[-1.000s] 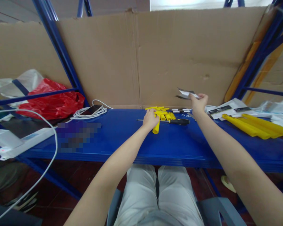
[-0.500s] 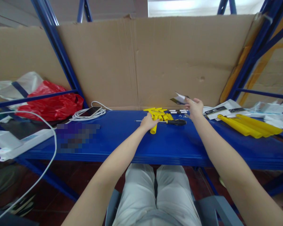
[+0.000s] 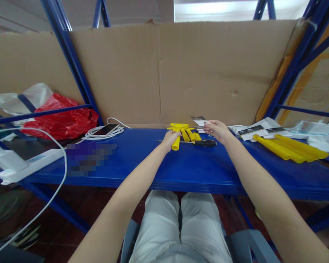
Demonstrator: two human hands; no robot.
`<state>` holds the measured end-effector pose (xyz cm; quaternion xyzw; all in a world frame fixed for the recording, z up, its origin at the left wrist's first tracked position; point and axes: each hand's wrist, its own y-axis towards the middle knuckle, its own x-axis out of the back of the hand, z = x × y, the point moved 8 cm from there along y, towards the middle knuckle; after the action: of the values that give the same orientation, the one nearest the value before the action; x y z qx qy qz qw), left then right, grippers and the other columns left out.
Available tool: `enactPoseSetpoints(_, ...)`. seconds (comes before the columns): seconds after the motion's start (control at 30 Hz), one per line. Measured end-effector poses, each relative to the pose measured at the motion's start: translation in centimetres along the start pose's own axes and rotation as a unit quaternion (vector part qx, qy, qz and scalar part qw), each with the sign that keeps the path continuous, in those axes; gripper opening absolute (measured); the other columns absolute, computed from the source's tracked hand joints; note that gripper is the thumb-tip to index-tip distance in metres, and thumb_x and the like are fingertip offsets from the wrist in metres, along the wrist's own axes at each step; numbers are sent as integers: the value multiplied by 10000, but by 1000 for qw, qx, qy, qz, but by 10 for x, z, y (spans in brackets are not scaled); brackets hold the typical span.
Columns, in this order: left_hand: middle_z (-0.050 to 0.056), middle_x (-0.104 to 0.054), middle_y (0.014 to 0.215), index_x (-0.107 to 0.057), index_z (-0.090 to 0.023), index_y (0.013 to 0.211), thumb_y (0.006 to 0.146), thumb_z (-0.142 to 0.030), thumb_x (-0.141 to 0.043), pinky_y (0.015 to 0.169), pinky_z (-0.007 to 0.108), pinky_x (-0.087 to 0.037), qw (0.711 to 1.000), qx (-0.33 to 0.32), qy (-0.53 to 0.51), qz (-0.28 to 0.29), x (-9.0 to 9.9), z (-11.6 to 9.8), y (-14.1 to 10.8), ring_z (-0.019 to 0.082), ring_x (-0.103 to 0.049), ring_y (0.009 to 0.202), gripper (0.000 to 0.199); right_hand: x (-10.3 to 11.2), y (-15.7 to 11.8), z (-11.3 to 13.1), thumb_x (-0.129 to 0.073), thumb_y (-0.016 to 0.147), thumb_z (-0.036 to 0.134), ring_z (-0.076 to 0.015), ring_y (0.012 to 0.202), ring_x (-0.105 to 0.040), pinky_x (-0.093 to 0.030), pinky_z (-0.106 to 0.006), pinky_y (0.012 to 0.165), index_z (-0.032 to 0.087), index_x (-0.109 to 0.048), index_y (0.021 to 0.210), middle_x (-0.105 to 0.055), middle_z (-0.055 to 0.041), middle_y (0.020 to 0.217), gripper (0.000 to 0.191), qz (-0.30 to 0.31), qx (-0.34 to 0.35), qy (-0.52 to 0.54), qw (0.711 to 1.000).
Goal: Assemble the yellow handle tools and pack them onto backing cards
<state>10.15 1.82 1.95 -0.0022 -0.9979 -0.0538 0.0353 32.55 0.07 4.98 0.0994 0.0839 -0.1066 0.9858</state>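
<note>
Yellow plastic T-shaped handle sits in the left hand, whose fingers are curled round its stem, over the blue tabletop. The right hand pinches a thin, flat black-and-white piece between nearly closed thumb and fingertips, just beyond more yellow plastic handles. A black-handled screwdriver lies nearer the person, its slim metal shaft partly hidden by the held handle.

A yellow T-shaped handle is held at a slant, its crosspiece at the far end and its round end nearest the viewer. Near it, to the right, a thin black-and-white label is held tilted.
</note>
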Motion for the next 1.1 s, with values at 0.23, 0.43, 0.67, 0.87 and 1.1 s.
enactPoseSetpoints(0.23, -2, -542, 554, -589, -164, 699, 698, -90, -586, 551, 243, -433, 984, 29, -128, -122, 32, 6, 12, 147, -560, 558, 75, -14, 1, -9, -744, 680, 53, -83, 547, -617, -541, -185, 569, 190, -521, 823, -674, 6, 699, 298, 64, -4, -3, 998)
enactPoseSetpoints(0.43, -20, -485, 601, -510, -191, 748, 876, -236, -515, 508, 211, -383, 963, 29, -142, -226, 58, 16, 20, 122, -521, 528, 136, -27, -2, -17, -742, 659, 44, -95, 632, -651, -553, -198, 643, 169, -608, 868, -704, -17, 777, 278, 118, -8, -20, 993)
enactPoseSetpoints(0.67, -83, -363, 495, -470, -189, 781, 916, -232, -459, 366, 168, -230, 944, 69, -252, -204, 53, 16, 14, 52, -319, 311, 143, -37, -14, -14, -751, 657, 57, -79, 602, -639, -534, -187, 617, 175, -578, 753, -700, -1, 722, 230, 153, -7, -51, 987)
enactPoseSetpoints(0.87, -65, -479, 556, -523, -194, 935, 901, -226, -525, 378, 169, -311, 939, 81, -271, -198, 46, 13, 7, 65, -425, 329, 47, -45, -19, -14, -845, 583, 176, -85, 597, -628, -543, -221, 651, 170, -582, 749, -699, -6, 722, 310, 188, 11, -64, 980)
enactPoseSetpoints(1.1, 1, -620, 675, -581, -178, 970, 888, -185, -528, 486, 212, -450, 947, 96, -290, -97, 21, 14, 6, 101, -567, 449, 98, -59, -21, -17, -888, 470, 385, -109, 602, -636, -540, -254, 652, 164, -579, 726, -698, -21, 703, 459, 235, 51, -53, 969)
